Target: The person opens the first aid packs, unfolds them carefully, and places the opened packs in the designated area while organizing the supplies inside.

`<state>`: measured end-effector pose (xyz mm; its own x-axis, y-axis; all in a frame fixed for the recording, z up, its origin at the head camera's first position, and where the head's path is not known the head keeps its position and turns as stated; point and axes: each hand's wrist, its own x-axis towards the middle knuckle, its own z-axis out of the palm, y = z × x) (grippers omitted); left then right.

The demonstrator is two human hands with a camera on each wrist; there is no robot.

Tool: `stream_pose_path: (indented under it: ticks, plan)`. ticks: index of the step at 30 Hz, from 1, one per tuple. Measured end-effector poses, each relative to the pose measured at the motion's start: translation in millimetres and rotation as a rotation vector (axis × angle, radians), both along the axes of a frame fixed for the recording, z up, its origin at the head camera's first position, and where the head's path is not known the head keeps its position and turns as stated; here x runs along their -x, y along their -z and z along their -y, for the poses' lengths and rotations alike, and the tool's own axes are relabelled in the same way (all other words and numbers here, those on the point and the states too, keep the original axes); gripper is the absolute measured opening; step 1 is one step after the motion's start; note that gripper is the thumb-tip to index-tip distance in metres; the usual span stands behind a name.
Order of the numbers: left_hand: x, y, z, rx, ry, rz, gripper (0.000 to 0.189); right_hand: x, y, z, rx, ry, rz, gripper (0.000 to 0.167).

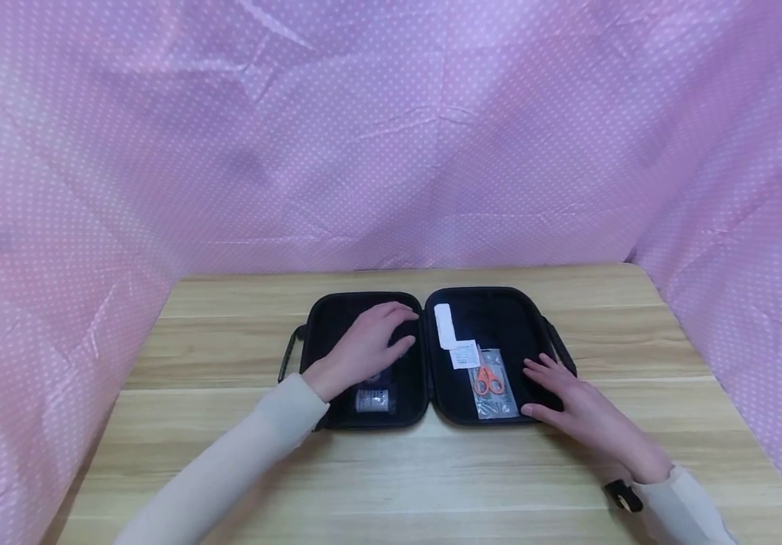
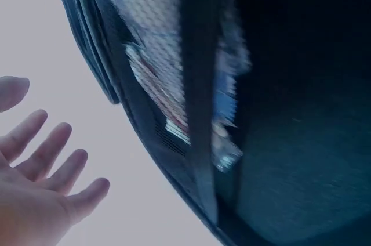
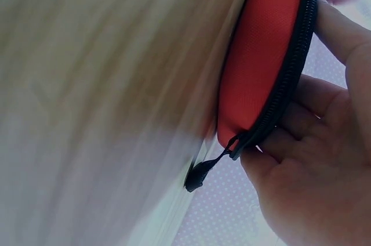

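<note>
A zip case (image 1: 493, 306) lies unfolded on the table, black inside, with a red outer shell (image 3: 264, 49) in the right wrist view. My left hand (image 1: 370, 341) hovers over its left half, fingers relaxed and holding nothing. Below that hand is a clear-wrapped white roll (image 1: 372, 400). In the left wrist view a dark strap (image 2: 199, 83) crosses several wrapped packets. My right hand (image 1: 584, 409) touches the right half's outer edge, fingers fairly straight along the zip. Beside it lie orange-handled scissors (image 1: 488, 381), a clear packet (image 1: 497, 409) and white paper slips (image 1: 465, 353).
Handle straps stick out at the left (image 1: 288, 352) and right (image 1: 559, 344) ends of the case. A black zip pull (image 3: 200, 175) hangs from its edge. The wooden table (image 1: 377, 484) ends at a pink dotted curtain (image 1: 391, 151) behind and on both sides.
</note>
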<state>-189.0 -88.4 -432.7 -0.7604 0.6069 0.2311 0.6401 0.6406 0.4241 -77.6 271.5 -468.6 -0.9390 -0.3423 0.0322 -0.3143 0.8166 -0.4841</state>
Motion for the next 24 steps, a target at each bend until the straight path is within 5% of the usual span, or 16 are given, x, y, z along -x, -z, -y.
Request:
stream_pose_path:
  ticks: [10, 24]
  plan:
    - [10.4, -0.9, -29.6, 0.129, 0.08, -0.013, 0.038, 0.7, -0.3, -1.0, -0.001, 0.003, 0.02, 0.068]
    - [23.9, 10.3, -67.3, 0.31, 0.281, 0.018, 0.044, 1.5, -0.8, -1.8, 0.008, 0.011, 0.042, 0.068]
